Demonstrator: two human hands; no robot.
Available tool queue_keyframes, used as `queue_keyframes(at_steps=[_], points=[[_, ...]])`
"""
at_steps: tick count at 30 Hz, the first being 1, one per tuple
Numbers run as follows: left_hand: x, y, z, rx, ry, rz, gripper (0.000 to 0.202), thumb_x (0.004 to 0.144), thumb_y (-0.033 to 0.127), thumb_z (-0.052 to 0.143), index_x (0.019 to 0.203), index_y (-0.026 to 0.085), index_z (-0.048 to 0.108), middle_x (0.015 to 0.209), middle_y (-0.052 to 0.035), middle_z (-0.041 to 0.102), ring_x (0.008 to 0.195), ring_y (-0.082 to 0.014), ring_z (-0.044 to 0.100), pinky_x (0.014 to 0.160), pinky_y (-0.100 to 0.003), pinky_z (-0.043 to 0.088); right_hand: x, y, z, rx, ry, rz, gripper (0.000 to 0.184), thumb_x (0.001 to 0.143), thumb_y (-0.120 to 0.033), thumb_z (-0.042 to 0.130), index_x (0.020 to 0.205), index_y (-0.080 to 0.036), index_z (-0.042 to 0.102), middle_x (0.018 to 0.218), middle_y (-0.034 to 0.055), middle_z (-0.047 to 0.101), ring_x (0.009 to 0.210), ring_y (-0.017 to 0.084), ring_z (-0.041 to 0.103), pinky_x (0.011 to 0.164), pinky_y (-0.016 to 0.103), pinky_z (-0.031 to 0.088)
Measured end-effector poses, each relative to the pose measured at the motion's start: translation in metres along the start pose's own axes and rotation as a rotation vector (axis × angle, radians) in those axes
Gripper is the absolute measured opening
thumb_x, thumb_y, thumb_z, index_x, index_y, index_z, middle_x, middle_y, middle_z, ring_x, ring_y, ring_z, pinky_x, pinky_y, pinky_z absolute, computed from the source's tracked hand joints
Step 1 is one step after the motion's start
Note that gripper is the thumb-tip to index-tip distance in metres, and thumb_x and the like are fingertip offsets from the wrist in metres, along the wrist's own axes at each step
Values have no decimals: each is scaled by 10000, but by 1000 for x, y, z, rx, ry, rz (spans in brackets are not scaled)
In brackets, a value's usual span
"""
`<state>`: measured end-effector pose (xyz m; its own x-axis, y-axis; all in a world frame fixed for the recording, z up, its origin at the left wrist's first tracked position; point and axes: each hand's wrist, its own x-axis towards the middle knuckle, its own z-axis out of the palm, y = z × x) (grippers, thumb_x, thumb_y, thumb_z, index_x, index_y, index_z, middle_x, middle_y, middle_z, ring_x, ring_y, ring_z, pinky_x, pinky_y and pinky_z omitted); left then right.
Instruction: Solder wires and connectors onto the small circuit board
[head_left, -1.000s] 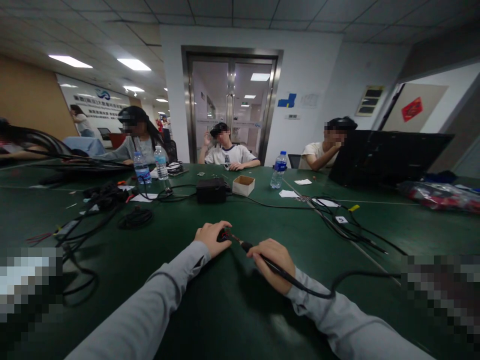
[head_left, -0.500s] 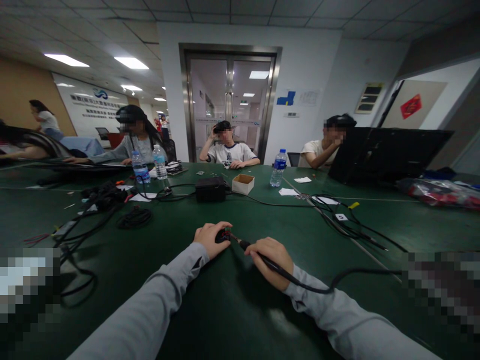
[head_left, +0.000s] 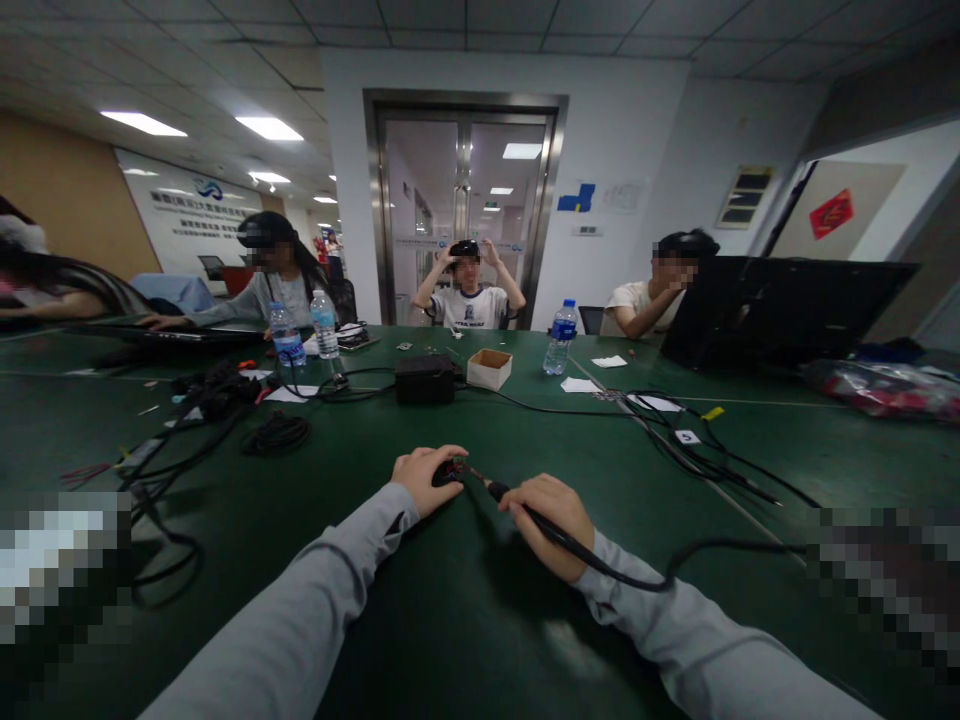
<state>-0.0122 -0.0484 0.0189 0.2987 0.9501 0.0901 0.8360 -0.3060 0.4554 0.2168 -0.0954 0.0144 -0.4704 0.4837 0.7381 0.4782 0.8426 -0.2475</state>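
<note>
My left hand point(head_left: 425, 478) is closed around a small dark part with reddish and greenish bits point(head_left: 452, 468), holding it on the green table point(head_left: 420, 620). Its exact kind is too small to make out. In my right hand point(head_left: 553, 515) is a soldering iron point(head_left: 496, 490), gripped like a pen. Its thin metal tip points left at the small part; whether it touches I cannot tell. A thick black cord point(head_left: 637, 580) runs from the iron over my right forearm toward the right edge.
Beyond my hands stand a black power box point(head_left: 425, 379), a small open carton point(head_left: 490, 369) and a water bottle point(head_left: 560, 340). Cable tangles lie left point(head_left: 217, 390) and right point(head_left: 697, 460). A large black monitor point(head_left: 787, 310) is at the right. Several people sit around the table.
Both hands keep nearly the same pose, with the iron's tip still at the small part. The person across the table has raised both hands to their headgear. The view has shifted slightly.
</note>
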Motion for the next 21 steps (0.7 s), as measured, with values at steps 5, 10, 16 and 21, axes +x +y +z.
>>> queue_keyframes(at_steps=[5,10,16,21], points=[[0,-2,-1,13,-10,20,532,763,394,612,1284,393,509,1292,27,618,1275,-272,474,1075,-487,350,3,-4,-5,6,-5,-3,225,928,-174,447,833,-204,649,748,20,714,677,138,663,694,279,452],[-12,-8,-4,16,4,82,743,720,365,658,1402,289,372,1383,-52,535,1281,-270,481,1098,-438,364,4,-7,-12,-7,57,-1,216,917,-161,468,822,-208,656,725,18,712,644,145,652,675,283,475],[-49,-39,-18,175,-25,119,507,821,291,543,1325,319,491,1468,-35,454,1373,-249,392,1154,-435,310,6,-8,-14,-29,76,4,231,919,-164,459,819,-211,662,703,21,703,640,153,654,649,283,493],[-71,-101,-56,323,-35,-102,496,855,268,478,1350,290,486,1529,-47,386,1413,-257,340,1165,-447,295,6,-7,-14,-29,71,-5,220,919,-170,470,823,-210,664,706,20,702,649,154,661,640,277,499]])
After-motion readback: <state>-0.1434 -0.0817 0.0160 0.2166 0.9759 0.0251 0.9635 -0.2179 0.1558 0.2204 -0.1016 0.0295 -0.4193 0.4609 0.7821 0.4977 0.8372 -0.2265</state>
